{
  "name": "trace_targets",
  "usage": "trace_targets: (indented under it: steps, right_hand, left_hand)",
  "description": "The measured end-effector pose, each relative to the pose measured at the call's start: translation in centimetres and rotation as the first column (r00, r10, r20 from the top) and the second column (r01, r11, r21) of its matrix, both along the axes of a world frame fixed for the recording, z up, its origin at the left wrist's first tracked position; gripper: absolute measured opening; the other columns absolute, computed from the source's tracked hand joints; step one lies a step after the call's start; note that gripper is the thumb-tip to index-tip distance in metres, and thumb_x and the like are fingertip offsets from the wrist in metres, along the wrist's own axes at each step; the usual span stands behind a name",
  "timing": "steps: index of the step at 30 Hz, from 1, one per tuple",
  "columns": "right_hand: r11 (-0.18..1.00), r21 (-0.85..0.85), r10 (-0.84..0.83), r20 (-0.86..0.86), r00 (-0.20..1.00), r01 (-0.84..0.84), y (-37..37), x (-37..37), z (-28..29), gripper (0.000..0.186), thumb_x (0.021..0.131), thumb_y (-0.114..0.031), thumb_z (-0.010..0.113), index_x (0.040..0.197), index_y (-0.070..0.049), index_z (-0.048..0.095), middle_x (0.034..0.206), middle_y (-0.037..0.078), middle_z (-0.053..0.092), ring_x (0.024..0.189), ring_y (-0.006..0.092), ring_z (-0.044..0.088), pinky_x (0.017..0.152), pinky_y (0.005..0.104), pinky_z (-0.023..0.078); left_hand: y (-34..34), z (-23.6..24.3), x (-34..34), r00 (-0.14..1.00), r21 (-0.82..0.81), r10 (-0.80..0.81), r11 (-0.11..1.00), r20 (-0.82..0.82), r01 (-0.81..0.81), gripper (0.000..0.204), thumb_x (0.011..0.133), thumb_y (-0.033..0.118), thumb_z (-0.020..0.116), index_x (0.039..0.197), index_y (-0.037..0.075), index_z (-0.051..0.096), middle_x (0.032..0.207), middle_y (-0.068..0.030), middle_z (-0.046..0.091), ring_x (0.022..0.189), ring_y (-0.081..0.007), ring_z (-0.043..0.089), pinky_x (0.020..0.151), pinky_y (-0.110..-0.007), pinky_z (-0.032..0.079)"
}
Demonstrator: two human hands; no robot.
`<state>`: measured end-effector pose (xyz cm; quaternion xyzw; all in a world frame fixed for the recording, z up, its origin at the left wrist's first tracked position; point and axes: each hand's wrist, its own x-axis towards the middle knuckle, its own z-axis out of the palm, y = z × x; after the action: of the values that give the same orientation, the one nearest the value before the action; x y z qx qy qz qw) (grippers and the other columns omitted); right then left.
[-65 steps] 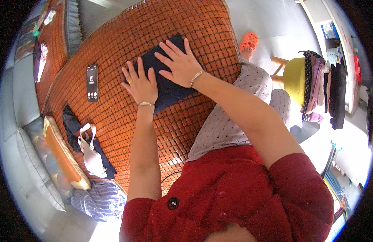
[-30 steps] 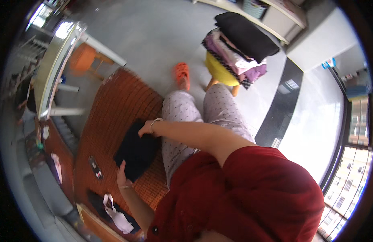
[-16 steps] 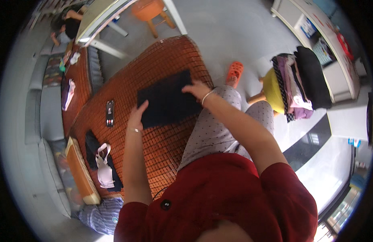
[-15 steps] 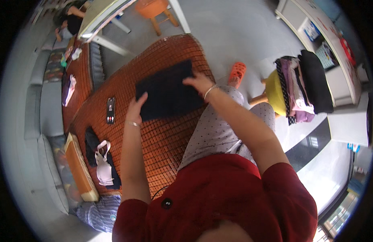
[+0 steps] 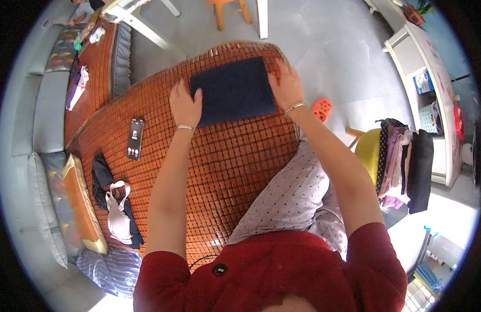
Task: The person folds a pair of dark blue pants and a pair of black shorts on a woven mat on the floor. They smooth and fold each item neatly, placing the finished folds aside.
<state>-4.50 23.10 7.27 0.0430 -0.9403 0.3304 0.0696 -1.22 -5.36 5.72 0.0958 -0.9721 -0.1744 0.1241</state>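
A dark navy folded cloth (image 5: 232, 92), roughly rectangular, lies flat on the orange-brown tiled seat mat (image 5: 219, 156). My left hand (image 5: 186, 105) is at its left edge, thumb apart and fingers stretched forward. At the right edge is my right hand (image 5: 287, 87), its fingers also extended and the thumb beside the cloth. Both hands look open and flank the cloth without gripping it; whether the fingertips touch it is hard to make out.
Left of me lie a phone (image 5: 135, 138), a pale bra (image 5: 118, 218) on dark clothes, and an orange-and-cream cushion (image 5: 84, 203). At right, a stack of folded clothes (image 5: 399, 161) rests on a yellow stool (image 5: 368, 156). An orange clog (image 5: 321, 109) is on the floor. A white table (image 5: 146, 34) stands ahead.
Both hands and the cloth have moved farther from my body. The cloth, between my hands before, now lies flat, and the hands have let go at its sides. The view has shifted.
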Motion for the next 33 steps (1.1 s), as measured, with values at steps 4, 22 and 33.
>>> trace_targets:
  steps: [4,22,33]
  right_hand:
    - [0.939,0.238,0.326,-0.381,0.865,-0.249,-6.2,-2.3,0.7,0.058,0.095,-0.037,0.051,0.144,-0.009,0.039,0.152,0.014,0.035,0.143,0.0310,0.028,0.115,0.0518,0.022]
    - [0.832,0.404,0.338,0.175,0.925,-0.381,-4.4,-0.3,-4.2,0.061,0.100,-0.049,0.038,0.151,-0.017,0.030,0.158,0.011,0.022,0.147,0.0248,0.018,0.117,0.0522,0.017]
    - [0.904,0.393,0.163,0.040,0.986,-0.166,8.0,8.8,-12.7,0.050,0.096,-0.022,0.051,0.139,-0.001,0.041,0.141,0.021,0.042,0.128,0.0379,0.044,0.108,0.0427,0.037]
  left_hand:
    - [3.7,0.1,-1.9,0.970,-0.283,-0.233,0.937,-0.063,0.206,0.058,0.095,0.053,0.045,0.144,0.020,0.044,0.155,-0.0151,0.029,0.144,-0.0386,0.020,0.108,-0.069,0.015]
    - [-1.4,-1.1,2.0,0.976,-0.013,-0.215,0.976,0.024,0.215,0.067,0.092,0.058,0.049,0.146,0.020,0.040,0.155,-0.0146,0.029,0.145,-0.0361,0.019,0.114,-0.059,0.017]
    - [-29.8,1.4,39.2,0.520,-0.571,0.733,0.674,0.437,-0.469,0.110,0.069,0.052,0.080,0.155,0.033,0.013,0.162,-0.0070,0.005,0.149,-0.0336,-0.002,0.113,-0.066,0.015]
